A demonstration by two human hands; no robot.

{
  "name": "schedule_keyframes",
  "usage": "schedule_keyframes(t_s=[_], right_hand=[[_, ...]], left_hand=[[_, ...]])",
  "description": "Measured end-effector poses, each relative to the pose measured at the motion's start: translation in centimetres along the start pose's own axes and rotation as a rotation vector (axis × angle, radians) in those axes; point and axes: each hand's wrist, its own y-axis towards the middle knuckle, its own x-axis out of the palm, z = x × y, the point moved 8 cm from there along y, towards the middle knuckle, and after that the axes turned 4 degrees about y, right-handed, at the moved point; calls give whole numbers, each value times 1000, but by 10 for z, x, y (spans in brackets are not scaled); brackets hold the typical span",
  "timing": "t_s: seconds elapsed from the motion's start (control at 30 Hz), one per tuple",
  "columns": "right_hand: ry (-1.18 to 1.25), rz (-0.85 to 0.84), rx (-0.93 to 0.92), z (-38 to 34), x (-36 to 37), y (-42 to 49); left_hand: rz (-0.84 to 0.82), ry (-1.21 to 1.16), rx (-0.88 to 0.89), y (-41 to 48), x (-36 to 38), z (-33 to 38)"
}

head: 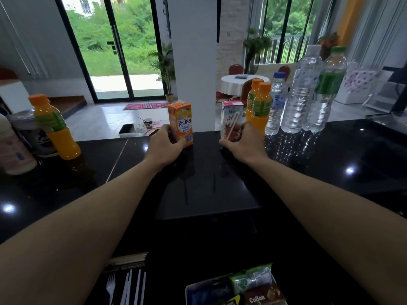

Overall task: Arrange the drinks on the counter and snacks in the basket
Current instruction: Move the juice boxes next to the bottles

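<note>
The left hand [164,147] grips the orange carton [181,122], fingers curled round its left side and thumb low on the front. The carton stands upright on the counter [209,194] at the middle of the far edge. The right hand [244,145] grips the pink carton [231,115], thumb along its base and fingers wrapped round its right side. It stands upright at the same edge, a gap to the right of the orange one: two cartons in all. Just right of the pink carton, two juice bottles [261,104] stand one behind the other, and a third [55,128] stands near the counter's left end, making three. Right of the pair, three water bottles form a close row: a small blue-capped one [276,104], a tall white-capped one [300,95] and a green-capped one [326,91]. At the near edge the basket [191,289] holds snacks: a Collon box [262,298], a green packet [251,278] and perhaps a dark one, partly cut off.
</note>
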Motion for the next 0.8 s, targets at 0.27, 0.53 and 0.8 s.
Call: schedule_keyframes(t_s=[0.27, 0.53, 0.8], right_hand=[[27, 83, 23, 1, -10, -4], [-59, 126, -104, -14, -17, -14], [-189, 7, -164, -15, -4, -15]], left_hand=[[-5, -2, 7, 1, 2, 0], [2, 0, 8, 3, 2, -2], [-3, -14, 3, 2, 3, -3]])
